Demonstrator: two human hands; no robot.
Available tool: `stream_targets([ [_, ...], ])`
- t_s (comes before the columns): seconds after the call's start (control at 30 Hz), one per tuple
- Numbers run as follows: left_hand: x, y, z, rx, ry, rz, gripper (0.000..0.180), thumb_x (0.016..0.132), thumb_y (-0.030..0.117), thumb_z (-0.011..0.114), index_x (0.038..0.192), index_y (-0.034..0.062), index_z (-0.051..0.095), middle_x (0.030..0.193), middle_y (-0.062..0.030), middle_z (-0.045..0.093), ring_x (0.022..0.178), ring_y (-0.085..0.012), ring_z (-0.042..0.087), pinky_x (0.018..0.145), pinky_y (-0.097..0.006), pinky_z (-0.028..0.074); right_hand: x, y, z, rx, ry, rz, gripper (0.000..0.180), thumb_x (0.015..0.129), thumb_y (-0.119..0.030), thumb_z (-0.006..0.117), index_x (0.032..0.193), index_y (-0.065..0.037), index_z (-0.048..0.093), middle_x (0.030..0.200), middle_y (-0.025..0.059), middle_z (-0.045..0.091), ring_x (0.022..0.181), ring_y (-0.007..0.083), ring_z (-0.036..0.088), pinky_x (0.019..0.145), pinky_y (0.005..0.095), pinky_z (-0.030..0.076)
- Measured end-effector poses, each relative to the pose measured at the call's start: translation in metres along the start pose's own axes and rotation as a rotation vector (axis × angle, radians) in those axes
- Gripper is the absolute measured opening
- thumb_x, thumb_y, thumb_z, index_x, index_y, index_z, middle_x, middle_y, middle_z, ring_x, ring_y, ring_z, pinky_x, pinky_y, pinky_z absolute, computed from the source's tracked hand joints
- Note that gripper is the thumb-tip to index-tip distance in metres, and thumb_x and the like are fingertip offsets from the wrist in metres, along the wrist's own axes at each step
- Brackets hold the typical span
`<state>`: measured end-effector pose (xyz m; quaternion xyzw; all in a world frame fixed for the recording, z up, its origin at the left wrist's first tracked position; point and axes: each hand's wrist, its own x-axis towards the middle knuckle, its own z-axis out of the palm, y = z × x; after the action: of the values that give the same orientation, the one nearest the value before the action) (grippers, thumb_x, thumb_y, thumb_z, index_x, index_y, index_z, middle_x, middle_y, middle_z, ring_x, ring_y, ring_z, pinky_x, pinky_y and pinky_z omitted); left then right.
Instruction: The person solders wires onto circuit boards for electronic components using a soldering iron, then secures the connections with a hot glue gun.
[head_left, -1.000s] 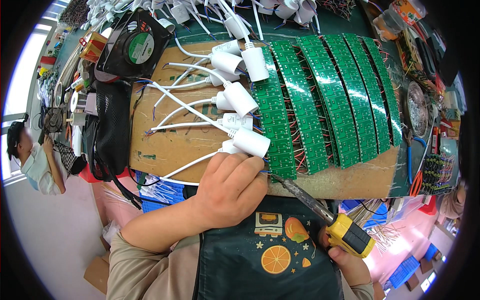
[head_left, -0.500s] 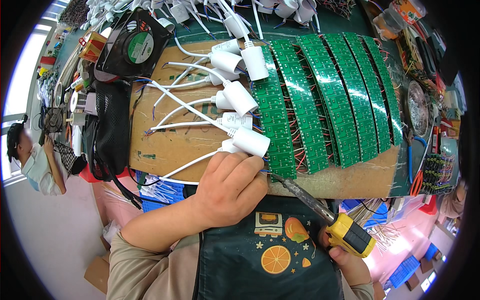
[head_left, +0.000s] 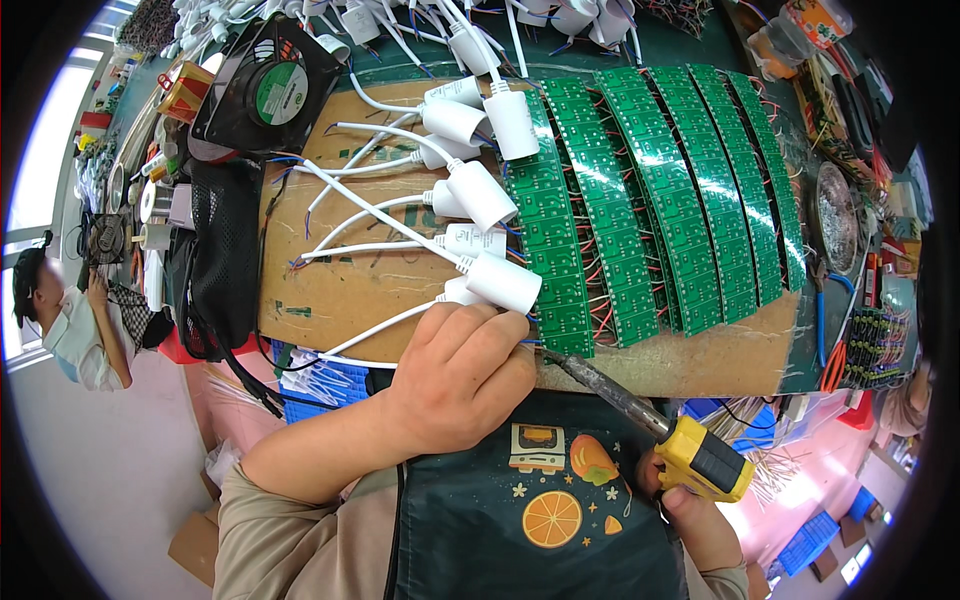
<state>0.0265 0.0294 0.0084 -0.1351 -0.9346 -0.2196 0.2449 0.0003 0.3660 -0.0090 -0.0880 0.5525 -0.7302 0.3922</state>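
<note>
While the right hand (head_left: 690,508) wraps around the yellow handle of a soldering iron (head_left: 706,462), the left hand (head_left: 460,375) reaches across the near edge of a brown board (head_left: 330,290) with its fingers curled narrowly together. These fingers sit against the lowest white cylindrical housing (head_left: 462,292), and a thin blue wire (head_left: 530,343) shows at their tips; whether they grip the housing, its wires or both cannot be told, as the fingertips are hidden. The iron slants up and to the left, its tip at the near end of the leftmost green circuit-board strip (head_left: 548,230), close to those fingers; contact there is too small to make out. Other green strips lie side by side to the right, with red wires showing in the gaps. Up the left flank of the strips runs a row of further white housings, their cords trailing left across the brown board, which rests on a green desk (head_left: 690,50). A black fan (head_left: 280,95) stands at the upper left, above a black mesh bag (head_left: 225,250), and blue-handled pliers (head_left: 822,310) lie right of the board.
</note>
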Motion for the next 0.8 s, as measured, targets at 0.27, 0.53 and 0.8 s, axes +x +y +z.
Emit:
stream_targets([
  [0.27, -0.001, 0.0, 0.0, -0.001, -0.002, 0.002, 0.024, 0.063, -0.002, 0.073, 0.084, 0.0035, 0.063, 0.098, -0.0093, 0.06, 0.078, -0.0243, 0.059, 0.066, -0.037, 0.042, 0.002, -0.012, 0.008, 0.137, 0.043, 0.131, 0.048, 0.077, -0.033, 0.085, 0.1, 0.0, 0.058, 0.076, 0.0048, 0.058, 0.065, 0.0134, 0.055, 0.058, 0.0256, 0.044],
  [0.53, 0.0, 0.0, -0.001, -0.009, -0.01, 0.001, 0.023, 0.064, -0.001, 0.073, 0.084, 0.0037, 0.063, 0.098, -0.0095, 0.06, 0.078, -0.0245, 0.06, 0.065, -0.037, 0.042, 0.001, -0.011, 0.005, 0.135, 0.017, 0.149, 0.048, 0.079, -0.04, 0.082, 0.094, -0.001, 0.058, 0.073, 0.0042, 0.056, 0.062, 0.0133, 0.052, 0.055, 0.026, 0.041],
  [0.8, -0.001, -0.001, -0.002, -0.005, -0.012, 0.009, 0.023, 0.064, -0.002, 0.073, 0.084, 0.0033, 0.064, 0.098, -0.0096, 0.06, 0.078, -0.0246, 0.06, 0.065, -0.037, 0.042, 0.009, -0.021, 0.016, 0.214, 0.084, 0.147, 0.069, 0.079, -0.043, 0.081, 0.123, 0.003, 0.055, 0.067, 0.0063, 0.054, 0.052, 0.0163, 0.049, 0.047, 0.0288, 0.039],
])
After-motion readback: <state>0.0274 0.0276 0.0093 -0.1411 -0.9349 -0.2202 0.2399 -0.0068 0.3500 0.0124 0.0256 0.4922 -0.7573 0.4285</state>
